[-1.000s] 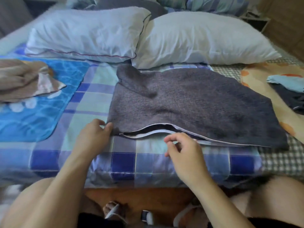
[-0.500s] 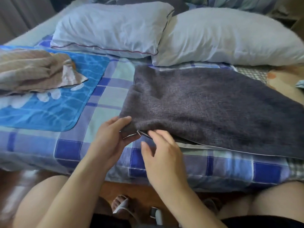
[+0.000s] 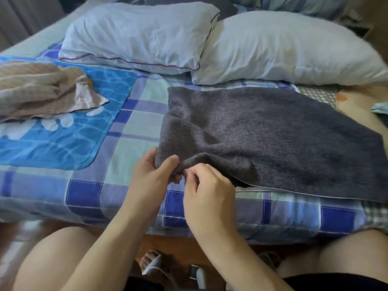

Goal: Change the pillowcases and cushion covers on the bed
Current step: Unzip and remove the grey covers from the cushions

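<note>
Pillowcase (image 3: 262, 131) of dark grey knit is lying flat across our blue checked bedsheet (image 3: 134, 122), near the bed's front edge, its pale-piped open edge facing us. We are gripping its near left corner with our left hand (image 3: 151, 177), thumb on top and fingers curled under the fabric. Our right hand (image 3: 206, 190) is pinching the same corner just beside it, fingertips drawn together on the edge. Beyond the pillowcase two white pillows (image 3: 210, 38) are resting side by side. To the left, a crumpled beige cloth (image 3: 39, 89) is sitting on a blue water-patterned mat (image 3: 63, 135).
</note>
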